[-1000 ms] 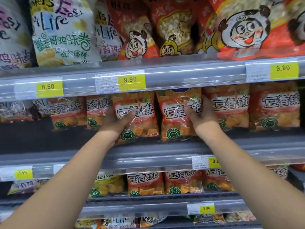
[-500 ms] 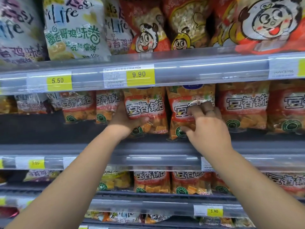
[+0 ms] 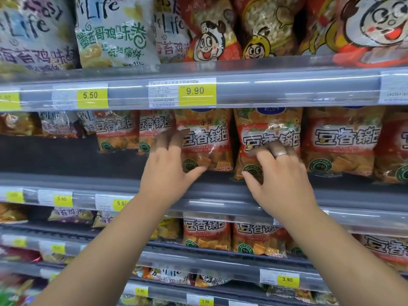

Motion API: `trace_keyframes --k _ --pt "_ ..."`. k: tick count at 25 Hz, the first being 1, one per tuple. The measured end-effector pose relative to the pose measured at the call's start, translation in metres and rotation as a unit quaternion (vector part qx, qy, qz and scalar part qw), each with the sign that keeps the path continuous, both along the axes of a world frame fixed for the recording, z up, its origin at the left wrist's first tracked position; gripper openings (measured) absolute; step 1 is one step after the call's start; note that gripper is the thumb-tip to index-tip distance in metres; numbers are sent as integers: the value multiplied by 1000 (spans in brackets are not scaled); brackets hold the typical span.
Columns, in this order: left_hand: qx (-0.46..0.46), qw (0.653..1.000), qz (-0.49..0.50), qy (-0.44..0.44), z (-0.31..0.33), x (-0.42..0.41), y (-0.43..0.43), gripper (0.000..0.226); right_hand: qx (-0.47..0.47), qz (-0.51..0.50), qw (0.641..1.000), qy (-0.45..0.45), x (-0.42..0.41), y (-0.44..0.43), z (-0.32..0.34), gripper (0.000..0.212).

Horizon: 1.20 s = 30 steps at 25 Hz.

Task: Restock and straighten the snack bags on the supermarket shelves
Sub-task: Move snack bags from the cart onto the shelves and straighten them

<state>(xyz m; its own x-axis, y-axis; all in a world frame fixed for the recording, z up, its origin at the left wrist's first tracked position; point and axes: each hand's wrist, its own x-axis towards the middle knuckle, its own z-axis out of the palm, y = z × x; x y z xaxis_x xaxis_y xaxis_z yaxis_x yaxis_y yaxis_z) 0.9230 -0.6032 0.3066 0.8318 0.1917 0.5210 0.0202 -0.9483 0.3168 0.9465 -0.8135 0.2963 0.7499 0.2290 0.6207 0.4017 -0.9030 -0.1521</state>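
Note:
Orange snack bags stand in a row on the middle shelf (image 3: 220, 188). My left hand (image 3: 167, 166) is in front of the left edge of one orange bag (image 3: 207, 140). Its fingers are spread and motion-blurred, and its thumb reaches toward the bag's bottom corner. My right hand (image 3: 280, 173), with a ring on one finger, lies on the lower front of the neighbouring orange bag (image 3: 269, 131). Its fingers are curled against the wrapper and its thumb is spread across the bag's bottom left. Both bags stand upright, with a narrow dark gap between them.
More orange bags (image 3: 342, 140) fill the shelf to the right. Left of my hands two orange bags (image 3: 117, 131) sit further back behind a bare dark stretch of shelf (image 3: 66, 155). Big white and red bags (image 3: 114, 34) crowd the shelf above; price rails (image 3: 196, 91) front each shelf.
My left hand has come off the side of its bag and now has spread fingers in front of it. My right hand slid lower on its bag. The view moved closer.

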Motion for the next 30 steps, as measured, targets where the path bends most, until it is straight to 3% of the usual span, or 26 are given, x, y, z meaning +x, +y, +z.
trace_keyframes --k 4,11,16,22,30 --pt "90 996 -14 20 -10 -46 14 81 -34 86 996 -9 -21 6 -11 44" --pt "105 990 77 58 -56 -153 36 84 -101 251 960 67 -60 54 -45 61" --pt "65 980 170 83 -104 -238 47 86 -121 359 921 85 -111 107 -75 63" --pt "21 947 306 92 -125 -385 73 84 -101 464 876 84 -227 182 -90 65" --pt "3 881 459 119 -135 -628 80 83 -117 596 789 96 -435 262 -109 69"
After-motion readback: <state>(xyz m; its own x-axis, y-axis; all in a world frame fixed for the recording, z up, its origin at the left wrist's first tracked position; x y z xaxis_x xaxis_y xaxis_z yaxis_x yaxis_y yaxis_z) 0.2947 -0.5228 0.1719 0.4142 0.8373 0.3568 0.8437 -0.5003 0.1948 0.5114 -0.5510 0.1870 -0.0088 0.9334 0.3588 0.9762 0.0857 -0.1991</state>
